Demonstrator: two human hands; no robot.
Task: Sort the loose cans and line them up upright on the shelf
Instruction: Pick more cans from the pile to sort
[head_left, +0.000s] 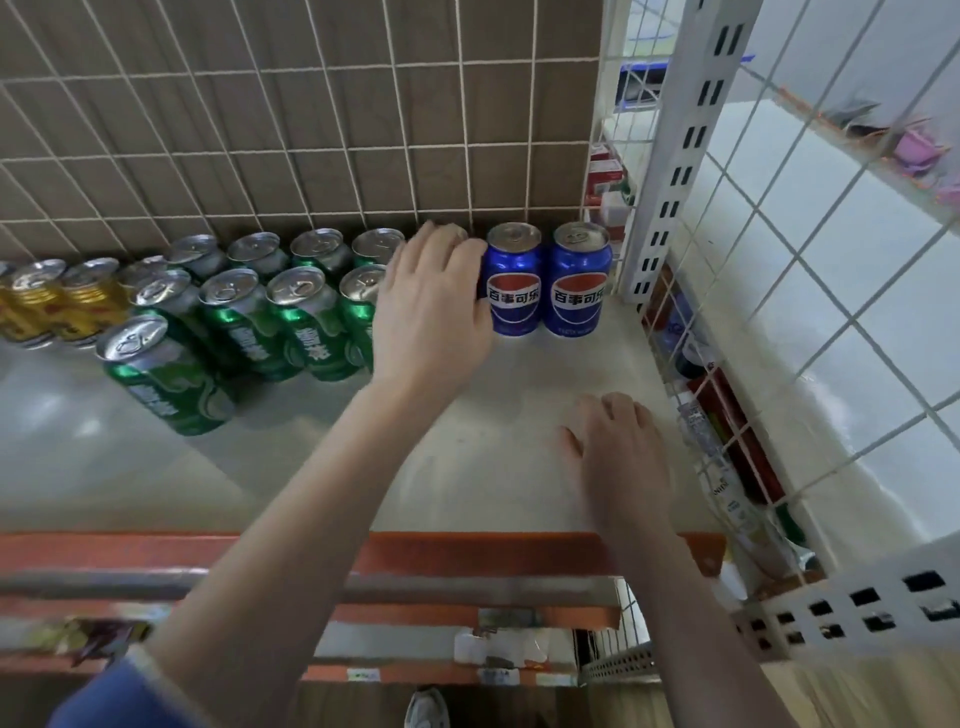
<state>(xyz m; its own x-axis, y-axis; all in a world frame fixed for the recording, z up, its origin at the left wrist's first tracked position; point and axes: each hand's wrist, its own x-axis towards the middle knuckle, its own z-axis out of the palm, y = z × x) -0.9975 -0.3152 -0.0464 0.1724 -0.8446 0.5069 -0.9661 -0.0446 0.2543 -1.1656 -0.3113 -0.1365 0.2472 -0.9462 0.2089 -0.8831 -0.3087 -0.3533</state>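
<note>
While the left hand (434, 306) reaches to the back of the pale grey shelf board (483, 467), its fingers curl round a can that the hand hides almost fully, so its colour cannot be told; it stands touching the left one of two upright blue cola cans with red and white labels (545, 280), which are lined up against the white wire grid back panel (322, 130). The right hand (618, 457) lies on the shelf near the front edge, fingers loosely bent and holding nothing. To the left of the gripped can stand two rows of upright green aluminium cans (270, 296), with one more green can (163, 374) alone in front of them, and further left some golden yellow cans (57, 301) at the edge of view. I judge that the step in hand is setting this can into the row beside the blue ones. The next move probably calls for releasing it upright and then bringing the lone green can into line with its own group.
</note>
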